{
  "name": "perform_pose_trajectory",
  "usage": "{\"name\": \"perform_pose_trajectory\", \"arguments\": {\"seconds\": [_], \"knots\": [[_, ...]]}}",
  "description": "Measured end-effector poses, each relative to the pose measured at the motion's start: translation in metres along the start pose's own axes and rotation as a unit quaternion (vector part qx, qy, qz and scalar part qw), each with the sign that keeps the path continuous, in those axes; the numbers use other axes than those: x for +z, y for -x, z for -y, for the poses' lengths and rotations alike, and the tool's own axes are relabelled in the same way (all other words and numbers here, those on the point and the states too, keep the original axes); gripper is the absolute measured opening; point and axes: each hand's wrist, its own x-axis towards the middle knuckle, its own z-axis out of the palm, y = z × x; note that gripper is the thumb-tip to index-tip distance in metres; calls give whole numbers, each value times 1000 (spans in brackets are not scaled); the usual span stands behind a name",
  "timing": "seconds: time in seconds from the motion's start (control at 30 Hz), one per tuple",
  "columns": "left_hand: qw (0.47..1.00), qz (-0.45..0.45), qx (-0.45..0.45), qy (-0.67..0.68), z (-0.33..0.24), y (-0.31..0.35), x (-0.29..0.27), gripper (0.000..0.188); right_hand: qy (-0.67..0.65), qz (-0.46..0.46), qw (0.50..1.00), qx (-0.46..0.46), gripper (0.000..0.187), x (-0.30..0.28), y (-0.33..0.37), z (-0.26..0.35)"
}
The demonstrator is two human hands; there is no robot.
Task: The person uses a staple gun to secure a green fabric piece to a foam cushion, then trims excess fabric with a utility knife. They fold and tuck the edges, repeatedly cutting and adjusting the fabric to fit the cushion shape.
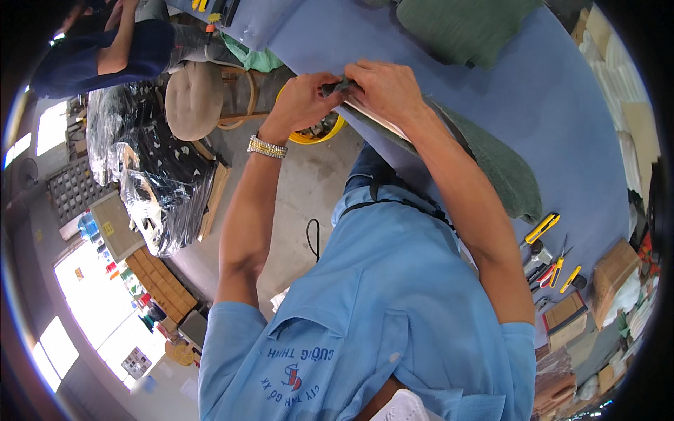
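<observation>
Both hands meet at the edge of a blue-covered table (590,161). My left hand (305,103), with a beaded bracelet on its wrist, pinches the end of a dark green fabric (507,175). Close beside it, my right hand (388,90) has its fingers closed on the same bunched end. The fabric stretches under my right forearm along the table, and a pale strip (379,116), perhaps a board edge, shows along it. My forearm and fingers hide part of it. Another green fabric piece (467,28) lies at the far side of the table.
Yellow utility knives (542,229) and pliers-like hand tools lie at the table's right. A yellow bucket (338,130) stands on the floor below my left hand. Left of it are a cushioned stool (194,102) and plastic-wrapped goods (151,182). Another person (133,52) is at the upper left.
</observation>
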Motion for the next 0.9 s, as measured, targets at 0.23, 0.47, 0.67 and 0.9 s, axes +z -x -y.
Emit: {"name": "perform_pose_trajectory", "arguments": {"seconds": [0.23, 0.47, 0.67, 0.9], "knots": [[999, 20, 14, -32, -15, -6, -10, 48, -39, 90, 994, 48, 31, -26, 2, -10], [989, -10, 35, -140, -22, -24, -1, 36, 45, -115, 991, -59, 19, -22, 24, 0], [986, 7, 52, -159, -21, -32, -8, 29, 120, -57, 988, -79, 12, -17, 14, -3], [994, -33, 26, -104, -18, -23, -2, 34, 91, 51, 994, -16, 18, -11, -9, 2]]}}
